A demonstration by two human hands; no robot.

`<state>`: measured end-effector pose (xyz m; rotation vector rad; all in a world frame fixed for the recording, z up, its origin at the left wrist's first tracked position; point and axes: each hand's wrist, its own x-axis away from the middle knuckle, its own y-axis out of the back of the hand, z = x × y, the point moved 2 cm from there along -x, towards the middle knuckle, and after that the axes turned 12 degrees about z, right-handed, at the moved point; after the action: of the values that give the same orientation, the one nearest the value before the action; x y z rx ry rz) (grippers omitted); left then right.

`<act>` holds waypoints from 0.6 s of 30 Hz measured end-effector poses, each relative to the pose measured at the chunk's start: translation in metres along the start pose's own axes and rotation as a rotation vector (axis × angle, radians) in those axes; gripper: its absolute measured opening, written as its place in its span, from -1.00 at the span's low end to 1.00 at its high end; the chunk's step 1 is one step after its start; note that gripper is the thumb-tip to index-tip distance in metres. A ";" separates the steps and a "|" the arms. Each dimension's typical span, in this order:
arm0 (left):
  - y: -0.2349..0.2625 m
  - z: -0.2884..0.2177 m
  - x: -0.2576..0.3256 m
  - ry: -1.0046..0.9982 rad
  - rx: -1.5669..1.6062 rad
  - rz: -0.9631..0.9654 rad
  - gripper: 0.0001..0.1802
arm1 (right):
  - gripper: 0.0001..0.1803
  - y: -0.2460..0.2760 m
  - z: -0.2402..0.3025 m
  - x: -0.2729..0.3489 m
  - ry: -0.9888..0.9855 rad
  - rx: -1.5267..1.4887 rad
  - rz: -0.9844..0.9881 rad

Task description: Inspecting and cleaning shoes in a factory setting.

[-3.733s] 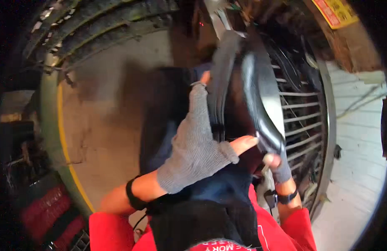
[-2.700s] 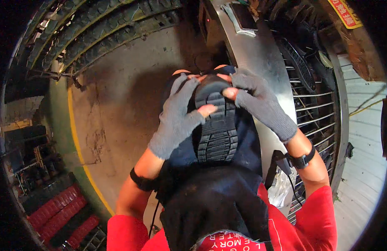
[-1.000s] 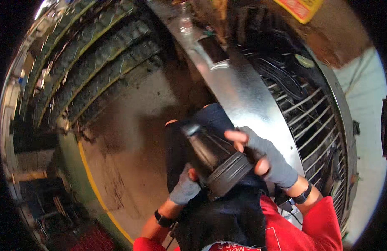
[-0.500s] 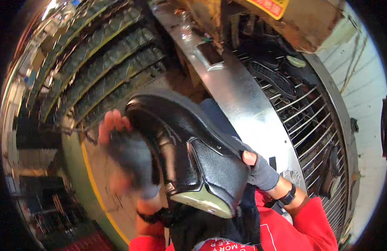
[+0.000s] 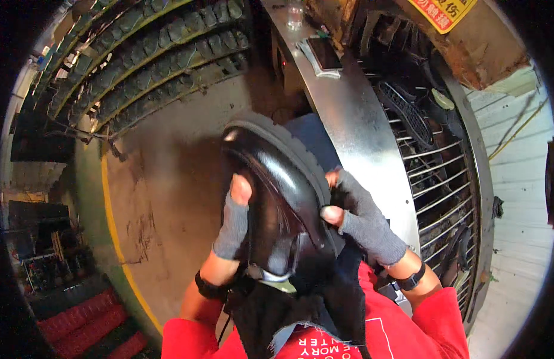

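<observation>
A glossy black leather shoe point(image 5: 277, 185) is held in front of my chest, its rounded toe pointing away and its thick dark sole turned to the right. A pale green piece point(image 5: 280, 285) shows at its near end. My left hand point(image 5: 234, 224), in a grey fingerless glove, grips the left side with its thumb on the upper; its other fingers are hidden behind the shoe. With thumb and fingers pinched on the sole's edge, my right hand point(image 5: 365, 221) holds the right side in a matching glove.
A metal ledge point(image 5: 360, 131) runs along my right, bearing a dark flat phone-like object point(image 5: 325, 55) and a clear glass point(image 5: 295, 17). Beyond it, a wire conveyor rack point(image 5: 438, 161) carries dark shoe parts, including a sole point(image 5: 405, 113). Shelves of shoes point(image 5: 163, 45) stand far left.
The shoe has turned, bringing its glossy toe into view and tipping its pale near end down. My left hand has moved from a blurred sweep onto the shoe's side; my right hand has shifted its grip.
</observation>
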<state>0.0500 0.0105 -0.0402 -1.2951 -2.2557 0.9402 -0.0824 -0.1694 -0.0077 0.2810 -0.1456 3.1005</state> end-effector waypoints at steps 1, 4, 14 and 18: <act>0.007 0.006 0.004 -0.054 -0.086 -0.064 0.02 | -0.43 -0.005 0.019 -0.007 0.186 -0.054 -0.048; 0.008 0.000 0.012 -0.052 -0.321 0.012 0.06 | 0.05 -0.015 0.076 -0.029 0.505 0.343 -0.036; -0.009 -0.031 0.008 -0.123 -0.491 -0.358 -0.30 | 0.05 0.002 -0.008 -0.044 0.184 0.244 0.122; -0.018 -0.013 0.006 -0.010 -0.798 -0.271 -0.17 | 0.04 0.005 -0.033 0.011 -0.093 -0.213 0.048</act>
<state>0.0440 0.0137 -0.0182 -1.1860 -2.8381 -0.0864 -0.0995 -0.1712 -0.0389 0.4199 -0.4882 3.0834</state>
